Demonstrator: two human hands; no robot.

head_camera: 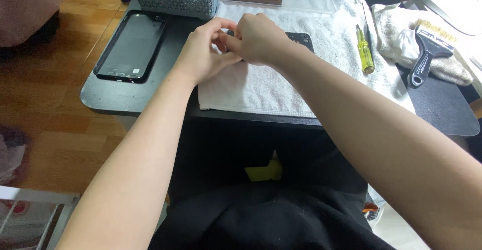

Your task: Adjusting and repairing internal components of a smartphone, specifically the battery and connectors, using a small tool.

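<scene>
I've got L hand (203, 54) & R hand (261, 39) both pinching a dark phone part (300, 40) on the white towel (261, 86), mid-table; phone (131, 45) lies left, screwdriver (365, 50) right, room near towel's front edge.

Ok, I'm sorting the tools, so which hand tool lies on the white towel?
The yellow-handled screwdriver, right of both hands, lies on the white towel. The black-handled brush rests farther right on a separate crumpled cloth.

dark phone part (300, 39) flat on white towel (261, 86) (mostly hidden)
</scene>
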